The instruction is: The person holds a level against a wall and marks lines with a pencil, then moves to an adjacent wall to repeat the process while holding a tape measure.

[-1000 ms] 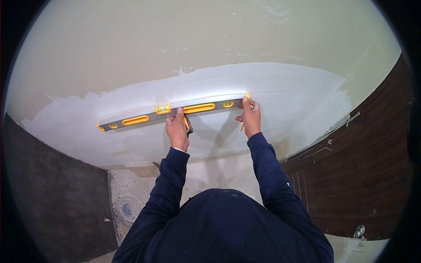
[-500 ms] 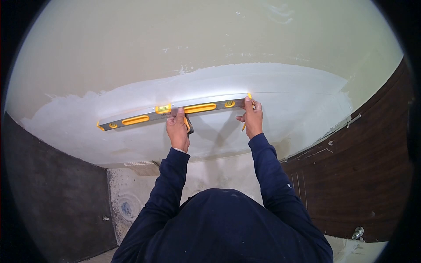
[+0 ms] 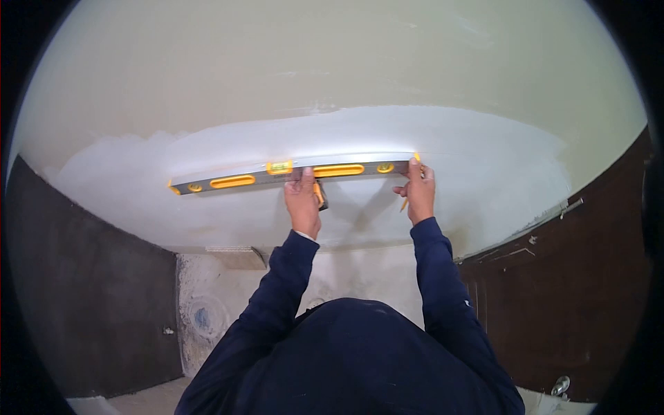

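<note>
A long grey spirit level [image 3: 235, 181] with yellow grips and vials lies flat against the white plastered band of the wall [image 3: 484, 173]. My left hand [image 3: 303, 200] presses on the level near its middle, and a small dark and orange object sits under the palm. My right hand [image 3: 417, 190] is at the level's right end, holding a yellow pencil [image 3: 403, 205] with its tip at the level's top edge. A thin pencil line runs right from that end. Both arms are in dark blue sleeves.
Above the white band the wall is cream [image 3: 332, 55]. A dark panel [image 3: 90, 304] stands at the left and a dark wood-grain surface [image 3: 574, 290] at the right. A dusty pale floor patch [image 3: 207, 311] lies below. A metal knob [image 3: 559, 386] shows at the lower right.
The view has shifted, so level and hands sit further right and slightly lower in the frame. Both hands keep their places on the level.
</note>
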The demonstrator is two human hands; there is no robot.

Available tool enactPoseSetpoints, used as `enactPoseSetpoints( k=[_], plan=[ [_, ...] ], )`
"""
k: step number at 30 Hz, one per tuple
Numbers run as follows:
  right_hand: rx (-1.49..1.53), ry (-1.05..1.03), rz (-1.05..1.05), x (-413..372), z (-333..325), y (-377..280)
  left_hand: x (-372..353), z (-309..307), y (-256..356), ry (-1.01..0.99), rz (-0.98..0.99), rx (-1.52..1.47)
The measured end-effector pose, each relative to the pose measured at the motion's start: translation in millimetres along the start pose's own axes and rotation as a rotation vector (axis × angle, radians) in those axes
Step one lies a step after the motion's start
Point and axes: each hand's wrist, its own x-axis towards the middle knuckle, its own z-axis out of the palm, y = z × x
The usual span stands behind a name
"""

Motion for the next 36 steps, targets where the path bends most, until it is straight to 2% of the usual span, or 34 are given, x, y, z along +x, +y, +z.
enactPoseSetpoints(
  k=[1,3,6,10,13,15,24,34,36],
  plan=[
    [0.002,-0.021,0.003,0,-1,0,-1,2,0,0.016,0.014,0.004],
    [0.025,0.008,0.011,-1,0,0,-3,4,2,0.118,-0.104,0.053],
    [0.044,-0.004,0.015,0,0,1,-3,3,-1,0.068,-0.029,0.038],
    [0.023,-0.009,0.009,-1,1,-1,-3,8,0,0.167,0.008,0.074],
    [0.020,-0.008,0.007,-3,2,-4,-8,12,7,0.207,-0.084,0.066],
    [0.003,-0.010,0.003,-5,3,-5,-9,13,11,0.179,-0.156,0.021],
    [0.018,-0.023,0.002,-1,1,-2,-10,17,14,0.165,-0.080,0.035],
    [0.013,-0.010,0.001,-3,2,-3,-8,14,14,0.167,-0.158,0.137],
    [0.007,-0.007,0.003,-4,2,-4,-5,18,7,0.141,-0.032,0.160]
  ],
)
